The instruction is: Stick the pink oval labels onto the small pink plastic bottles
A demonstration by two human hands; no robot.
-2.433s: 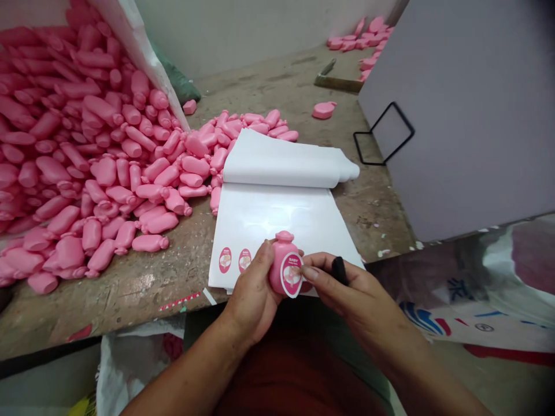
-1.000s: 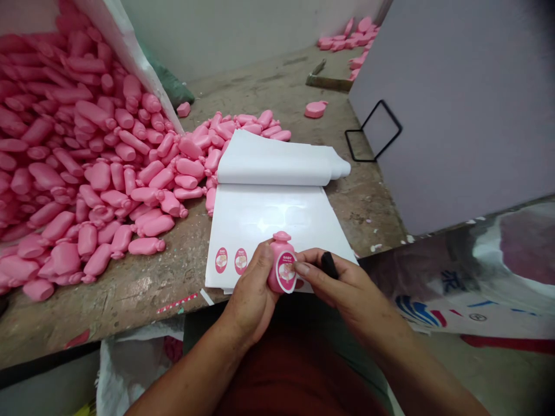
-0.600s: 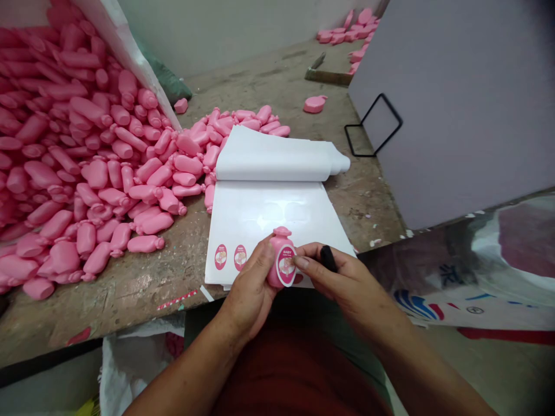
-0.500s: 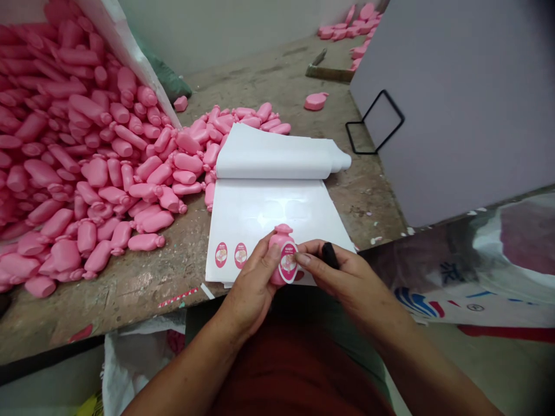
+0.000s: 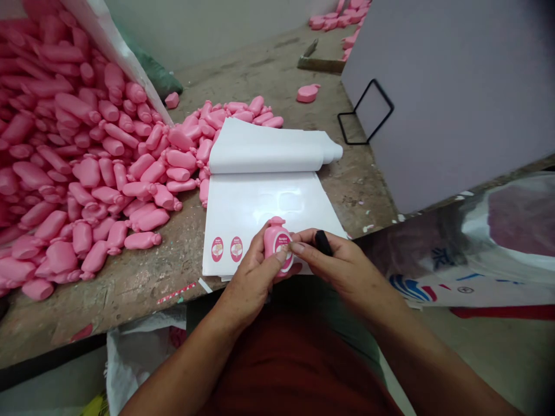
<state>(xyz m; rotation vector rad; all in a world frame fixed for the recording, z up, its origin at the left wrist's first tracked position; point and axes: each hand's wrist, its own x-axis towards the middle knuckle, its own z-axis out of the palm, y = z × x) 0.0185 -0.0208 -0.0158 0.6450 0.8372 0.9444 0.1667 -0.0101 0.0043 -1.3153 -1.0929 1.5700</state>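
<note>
On the tabletop (image 5: 269, 63), a white-walled container (image 5: 110, 34) spills heaped pink bottles (image 5: 89, 173) from its open side; a white sack (image 5: 125, 352) below the near edge holds something pink, too hidden to name; above the label sheets (image 5: 247, 196), the left hand (image 5: 255, 268) grasps one bottle (image 5: 271, 234), thumb across its front; the right hand (image 5: 336, 254) seems to pinch the oval label (image 5: 283, 239) at its edge there; smoothing from the middle outward, with the bottle held steady, should best avoid creases.
</note>
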